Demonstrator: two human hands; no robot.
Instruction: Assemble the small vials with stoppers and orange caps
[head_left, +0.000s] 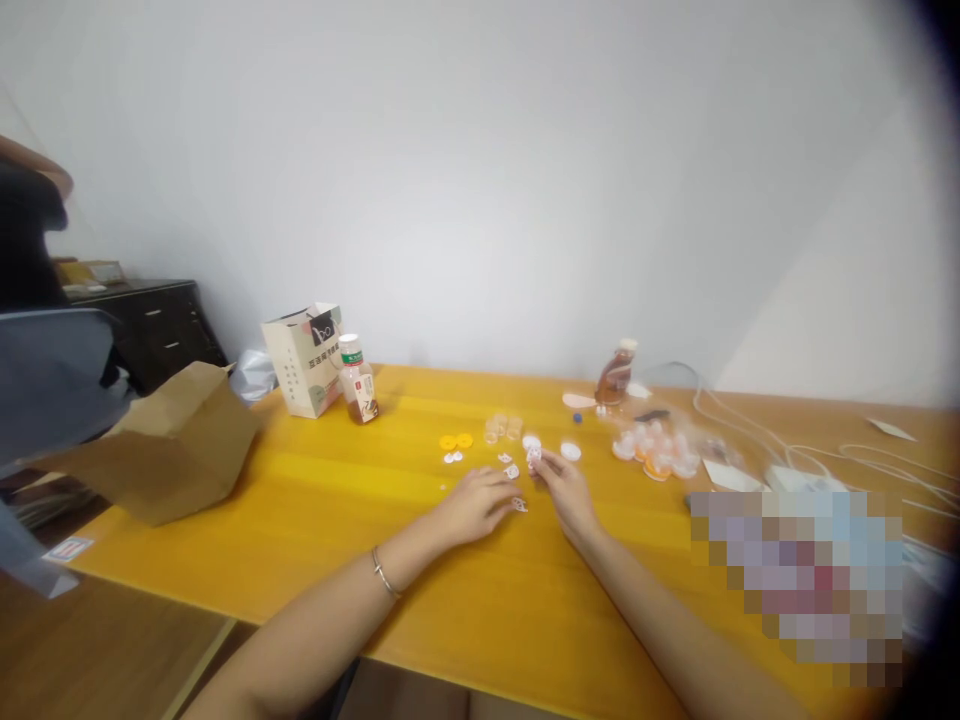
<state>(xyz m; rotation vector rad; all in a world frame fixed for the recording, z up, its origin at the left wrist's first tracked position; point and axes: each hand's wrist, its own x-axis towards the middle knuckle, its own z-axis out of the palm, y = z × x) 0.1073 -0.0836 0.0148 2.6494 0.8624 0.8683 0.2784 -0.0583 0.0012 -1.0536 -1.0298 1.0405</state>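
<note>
My left hand [480, 503] rests on the yellow wooden table [315, 500], fingers stretched out flat, its fingertips beside small white pieces [516, 487]. My right hand [564, 487] pinches a small white piece [533, 457] between thumb and fingers. Just beyond lie two yellow caps [456, 441], clear little cups [502, 428] and white round lids [570, 451].
A brown paper bag [176, 445] lies at the table's left. A printed paper bag [304, 360] and a small bottle [358, 379] stand behind it. A brown bottle [616, 375], a bag of small orange-and-white cups [656, 450] and white cables [825, 450] sit right. A person's dark sleeve [26, 240] shows far left.
</note>
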